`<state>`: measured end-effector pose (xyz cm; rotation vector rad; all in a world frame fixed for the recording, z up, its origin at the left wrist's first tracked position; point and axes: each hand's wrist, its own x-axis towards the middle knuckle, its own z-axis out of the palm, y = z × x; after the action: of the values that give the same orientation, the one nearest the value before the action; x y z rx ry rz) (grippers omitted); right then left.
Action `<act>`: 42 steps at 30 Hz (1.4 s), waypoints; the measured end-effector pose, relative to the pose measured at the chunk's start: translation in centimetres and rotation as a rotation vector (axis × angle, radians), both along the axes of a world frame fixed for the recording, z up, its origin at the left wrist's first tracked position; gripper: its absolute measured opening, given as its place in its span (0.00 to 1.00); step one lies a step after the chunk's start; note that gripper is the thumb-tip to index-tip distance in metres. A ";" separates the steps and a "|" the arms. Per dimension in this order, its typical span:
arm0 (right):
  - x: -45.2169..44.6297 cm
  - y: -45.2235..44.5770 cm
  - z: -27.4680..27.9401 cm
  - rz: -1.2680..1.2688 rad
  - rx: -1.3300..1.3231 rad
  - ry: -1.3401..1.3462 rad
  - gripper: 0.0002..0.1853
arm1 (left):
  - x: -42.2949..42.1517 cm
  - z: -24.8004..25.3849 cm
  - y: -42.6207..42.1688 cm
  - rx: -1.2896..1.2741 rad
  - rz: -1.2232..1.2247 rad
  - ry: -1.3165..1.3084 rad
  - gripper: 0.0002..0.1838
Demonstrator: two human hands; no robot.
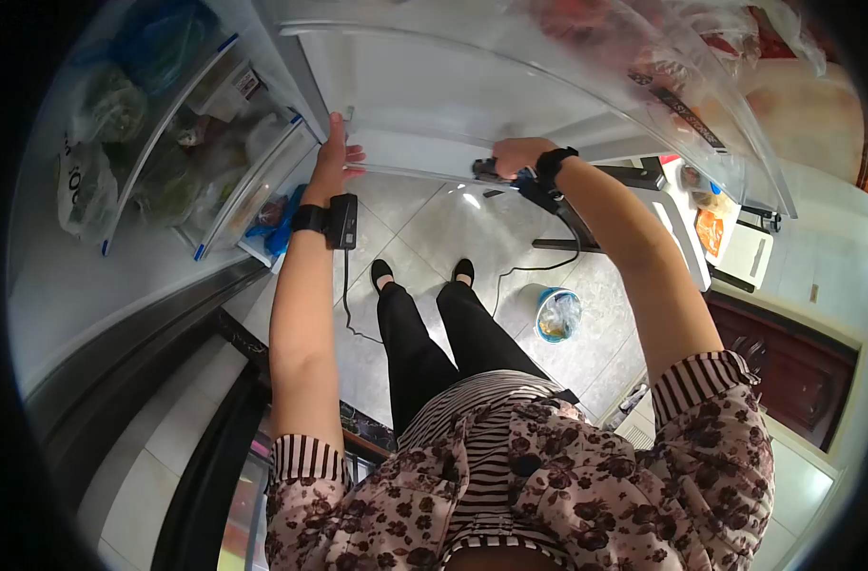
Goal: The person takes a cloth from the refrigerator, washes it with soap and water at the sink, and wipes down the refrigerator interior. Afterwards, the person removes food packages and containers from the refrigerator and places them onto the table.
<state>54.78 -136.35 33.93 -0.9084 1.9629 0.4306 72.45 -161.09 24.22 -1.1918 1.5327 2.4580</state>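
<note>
An opened fridge fills the upper part of the view, with its door shelves (405, 71) in front of me. My left hand (335, 164) is at the left end of the lowest door shelf, fingers apart, with nothing seen in it. Toward that shelf's right part, my right hand (521, 157) is closed at the shelf edge, beside a small dark object (488, 169); what it holds, if anything, I cannot make out. Black straps with dark boxes and cables sit on both wrists.
Fridge drawers with bagged food (182, 171) are at the left. A lined bin (557, 315) stands on the tiled floor (410, 209) right of my feet. Bags lie on the upper door shelf at the right. A dark red cabinet door (786, 366) is at the far right.
</note>
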 end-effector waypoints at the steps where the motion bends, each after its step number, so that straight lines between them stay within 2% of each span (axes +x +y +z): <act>1: -0.1 0.6 -0.2 0.003 -0.001 0.000 0.24 | 0.0 -0.2 0.0 0.002 0.006 -0.001 0.57; 3: -0.4 1.5 -1.0 -0.052 0.077 0.147 0.24 | 0.0 0.0 0.0 -0.006 -0.013 -0.001 0.58; 4: 0.6 0.5 1.5 -0.063 0.121 0.097 0.19 | 0.1 -0.2 0.1 -0.017 -0.023 0.011 0.58; 5: 0.1 0.5 0.7 -0.062 0.118 0.102 0.19 | 0.1 -0.3 0.0 -0.028 -0.033 0.024 0.59; 7: -0.8 0.5 -0.2 0.160 -0.394 -0.152 0.10 | 0.0 -0.4 0.0 -0.038 -0.026 0.024 0.56; 8: -0.6 0.4 -0.2 0.157 -0.400 -0.141 0.10 | -0.2 -0.7 0.0 -0.041 -0.010 0.016 0.53; 10: 0.2 -0.5 -0.6 0.022 -0.913 -0.258 0.09 | -0.3 -0.7 0.1 -0.047 -0.048 0.012 0.56; 11: 0.8 -1.1 -0.1 0.021 -0.924 -0.247 0.09 | -0.4 -0.6 0.0 -0.049 -0.081 0.002 0.60; 13: 1.9 -1.9 1.7 -1.074 -0.500 -0.829 0.07 | -0.3 0.4 0.1 -0.044 -0.086 -0.047 0.57; 14: 4.5 -1.9 5.6 -1.278 -0.568 -1.021 0.04 | 0.5 1.3 0.3 -0.016 -0.113 -0.026 0.55; 15: 4.5 0.0 5.7 -0.812 -0.990 -0.902 0.03 | 0.6 2.3 0.3 0.008 -0.142 -0.007 0.54; 16: 4.2 1.2 4.1 -1.030 -0.998 -1.046 0.03 | 0.4 -0.5 0.1 0.026 0.038 -0.140 0.50; 17: 3.8 2.3 2.6 -1.253 -0.998 -1.191 0.02 | 1.4 -0.6 0.8 0.024 0.165 -0.127 0.47; 18: 4.6 3.4 5.3 -1.320 -0.975 -1.335 0.05 | 2.6 0.5 2.0 -0.071 0.213 -0.121 0.44; 19: 3.7 5.7 1.2 -1.085 -1.223 -1.079 0.12 | 3.5 1.6 3.5 -0.128 0.183 -0.166 0.40; 20: 4.6 6.3 4.1 -1.287 -1.155 -1.403 0.16 | 5.3 -0.3 4.1 -0.102 -0.021 -0.062 0.36; 21: 5.9 7.0 7.3 -1.473 -1.047 -1.737 0.20 | 5.4 2.0 5.9 -0.070 -0.239 -0.155 0.29; 22: 6.2 8.4 6.6 -1.521 -1.090 -1.850 0.23 | 5.8 3.1 7.9 -0.003 -0.377 -0.078 0.27; 23: 6.9 9.4 6.9 -1.444 -1.142 -1.967 0.24 | 5.6 4.9 10.2 0.079 -0.466 0.030 0.28; 24: 7.4 9.9 7.0 -1.477 -1.161 -1.937 0.25 | 5.2 6.6 12.3 0.132 -0.462 0.166 0.29; 25: 8.1 10.7 7.1 -1.501 -1.182 -1.911 0.25 | 4.4 8.4 14.4 0.123 -0.477 0.165 0.29; 27: 9.1 12.1 6.4 -1.504 -1.178 -1.983 0.27 | 3.1 11.3 17.7 0.465 -0.286 0.535 0.24; 28: 9.6 12.7 6.5 -1.515 -1.200 -1.965 0.27 | 2.2 13.5 18.7 0.469 -0.309 0.532 0.24; 30: 10.2 14.2 6.7 -1.553 -1.265 -1.896 0.28 | 0.4 17.0 20.5 0.512 -0.292 0.540 0.17; 31: 10.4 14.8 6.9 -1.581 -1.282 -1.894 0.28 | -0.2 15.9 20.5 0.518 -0.320 0.535 0.17; 33: 10.5 16.8 7.4 -1.618 -1.365 -1.813 0.26 | -1.3 12.8 20.5 0.296 -0.595 0.458 0.14; 34: 10.6 17.9 7.2 -1.625 -1.385 -1.809 0.24 | -1.2 13.5 21.3 0.193 -0.620 0.400 0.12; 38: 11.1 23.1 5.7 -1.839 -1.387 -1.427 0.13 | -1.0 14.6 24.0 0.122 -0.709 0.408 0.08; 39: 10.9 24.6 3.8 -1.752 -1.479 -1.385 0.15 | -1.2 13.8 24.2 0.141 -0.629 0.430 0.06; 40: 11.3 25.4 4.7 -1.751 -1.578 -1.279 0.16 | -1.5 13.4 24.5 0.160 -0.545 0.447 0.04; 42: 12.1 27.0 6.2 -1.802 -1.705 -1.129 0.20 | -1.9 13.7 24.8 0.135 -0.530 0.514 0.03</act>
<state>66.86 -109.40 40.16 0.2412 0.8635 -2.3614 70.59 -136.24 37.94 -0.0890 1.4785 2.5187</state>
